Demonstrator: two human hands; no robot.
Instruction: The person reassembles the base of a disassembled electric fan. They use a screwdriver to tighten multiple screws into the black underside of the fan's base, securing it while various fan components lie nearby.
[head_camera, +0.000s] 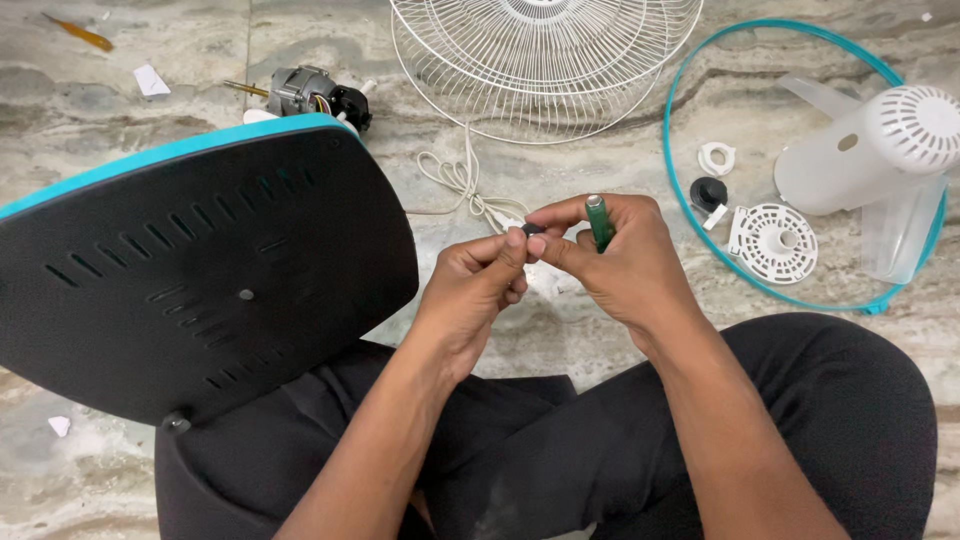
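Marble floor (560, 320) strewn with fan parts, white grille (545, 60).

fan base (200, 270): matt black plastic underside, slotted; glossy teal rim
small part (532, 229), between fingertips of left hand (470, 290) and right hand (625, 265): black, looks like plastic or rubber, cannot tell which
tool handle (599, 221): green, smooth translucent plastic
wire guard (545, 60), far: white coated metal wire, glossy
motor (315, 95), far left: bare grey metal, dull
motor cover (880, 150), right: white matt plastic, ribbed vents
blades (895, 235): frosted translucent plastic
cord (465, 185): white, smooth
floor (600, 320): polished veined stone
trousers (800, 420), near: black matt cloth
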